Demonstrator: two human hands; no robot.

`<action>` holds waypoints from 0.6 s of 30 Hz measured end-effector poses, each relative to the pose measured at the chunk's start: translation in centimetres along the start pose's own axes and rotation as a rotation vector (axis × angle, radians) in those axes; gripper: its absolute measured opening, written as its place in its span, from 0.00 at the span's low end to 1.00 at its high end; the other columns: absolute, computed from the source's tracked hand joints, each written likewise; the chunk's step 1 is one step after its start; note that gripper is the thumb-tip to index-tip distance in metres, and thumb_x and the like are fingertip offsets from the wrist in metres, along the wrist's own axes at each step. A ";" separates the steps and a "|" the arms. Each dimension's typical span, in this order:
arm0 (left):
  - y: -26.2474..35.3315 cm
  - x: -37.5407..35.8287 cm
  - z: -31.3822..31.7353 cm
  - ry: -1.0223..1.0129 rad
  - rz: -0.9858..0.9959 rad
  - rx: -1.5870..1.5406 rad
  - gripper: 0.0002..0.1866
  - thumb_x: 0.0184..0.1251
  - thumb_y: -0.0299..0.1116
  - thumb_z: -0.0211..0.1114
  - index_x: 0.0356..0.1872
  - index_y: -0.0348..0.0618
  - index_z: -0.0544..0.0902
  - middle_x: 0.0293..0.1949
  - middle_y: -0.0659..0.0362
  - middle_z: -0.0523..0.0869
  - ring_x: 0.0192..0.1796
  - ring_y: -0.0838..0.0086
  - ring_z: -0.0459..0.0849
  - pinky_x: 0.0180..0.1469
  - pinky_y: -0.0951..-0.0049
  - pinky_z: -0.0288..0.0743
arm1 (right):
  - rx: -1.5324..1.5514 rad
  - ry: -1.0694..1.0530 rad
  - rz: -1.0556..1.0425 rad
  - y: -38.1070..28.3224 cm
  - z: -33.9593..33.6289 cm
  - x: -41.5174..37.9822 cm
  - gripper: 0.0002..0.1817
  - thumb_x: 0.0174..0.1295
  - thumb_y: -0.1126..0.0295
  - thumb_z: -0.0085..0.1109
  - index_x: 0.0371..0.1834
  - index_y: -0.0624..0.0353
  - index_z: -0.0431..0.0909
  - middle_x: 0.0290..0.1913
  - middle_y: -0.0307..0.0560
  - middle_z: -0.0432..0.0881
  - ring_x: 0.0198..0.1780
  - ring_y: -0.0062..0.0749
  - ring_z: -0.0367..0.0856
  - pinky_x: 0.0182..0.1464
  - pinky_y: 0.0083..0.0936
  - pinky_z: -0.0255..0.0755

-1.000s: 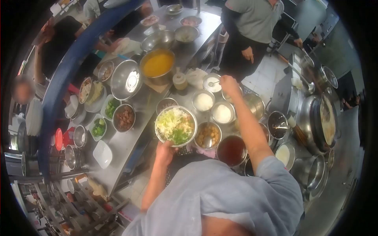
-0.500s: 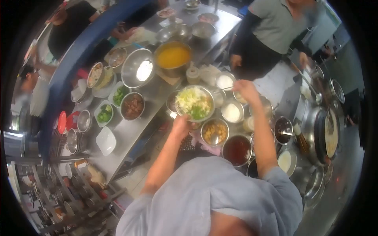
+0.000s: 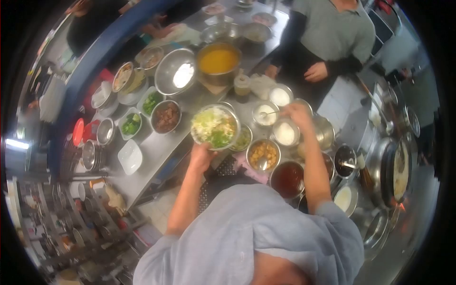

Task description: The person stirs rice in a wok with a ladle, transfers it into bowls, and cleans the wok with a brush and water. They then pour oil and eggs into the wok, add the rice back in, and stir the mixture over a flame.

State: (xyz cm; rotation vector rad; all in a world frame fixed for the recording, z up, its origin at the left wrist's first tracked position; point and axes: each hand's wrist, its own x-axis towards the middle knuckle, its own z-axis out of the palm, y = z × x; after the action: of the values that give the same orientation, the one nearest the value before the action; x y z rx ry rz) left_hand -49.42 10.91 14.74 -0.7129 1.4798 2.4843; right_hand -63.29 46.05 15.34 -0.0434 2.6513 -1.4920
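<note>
My left hand (image 3: 201,156) grips the near rim of a metal bowl (image 3: 236,135) with chopped pale and green vegetables (image 3: 213,126) in it. Out to the right, my right hand (image 3: 298,115) is closed on the handle of a small spoon (image 3: 273,113). The spoon's end rests in a round tub of white seasoning (image 3: 264,115). Close by stand two more tubs of white contents, one farther back (image 3: 280,96) and one nearer me (image 3: 286,133). Below the held bowl, a container of green pieces (image 3: 242,138) is partly covered.
A bowl of yellow-brown chunks (image 3: 262,156) and a pot of dark red liquid (image 3: 287,178) stand near my body. A pot of orange liquid (image 3: 218,59) is farther back. A wok (image 3: 401,166) stands at right, with flame beneath it. A co-worker (image 3: 332,33) stands across.
My left hand has carried the vegetable bowl leftward, uncovering the container of green pieces. The spoon, earlier beside the bowl, is now in a white tub. The co-worker's arm has moved in front of the body.
</note>
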 end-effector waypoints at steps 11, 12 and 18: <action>2.0 -4.9 2.7 -0.064 -0.015 -0.332 0.30 0.60 0.19 0.51 0.66 0.46 0.62 0.54 0.56 0.77 0.44 0.71 0.83 0.30 0.75 0.83 | -0.205 0.130 -0.146 -3.7 -2.2 -4.2 0.28 0.65 0.56 0.57 0.64 0.60 0.70 0.62 0.57 0.75 0.62 0.48 0.74 0.64 0.35 0.64; 2.1 -6.4 0.8 -0.043 0.029 -0.335 0.33 0.59 0.19 0.51 0.68 0.49 0.59 0.56 0.56 0.76 0.45 0.70 0.84 0.31 0.73 0.83 | -0.062 0.089 -0.111 -3.7 -2.0 -4.5 0.26 0.66 0.62 0.57 0.65 0.62 0.69 0.60 0.55 0.77 0.59 0.40 0.75 0.62 0.31 0.66; 3.5 -13.1 -10.9 0.453 0.358 -0.341 0.36 0.59 0.16 0.49 0.70 0.49 0.55 0.60 0.52 0.73 0.51 0.62 0.83 0.39 0.65 0.85 | 0.218 -0.425 -0.104 -6.1 8.1 -6.1 0.18 0.67 0.69 0.56 0.58 0.65 0.74 0.49 0.47 0.82 0.51 0.27 0.78 0.55 0.23 0.70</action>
State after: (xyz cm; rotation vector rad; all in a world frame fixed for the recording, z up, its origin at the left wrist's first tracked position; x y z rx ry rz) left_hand -35.82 1.13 19.42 -1.2369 1.4265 3.0450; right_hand -56.57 36.41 16.81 -0.4350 2.1727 -1.5828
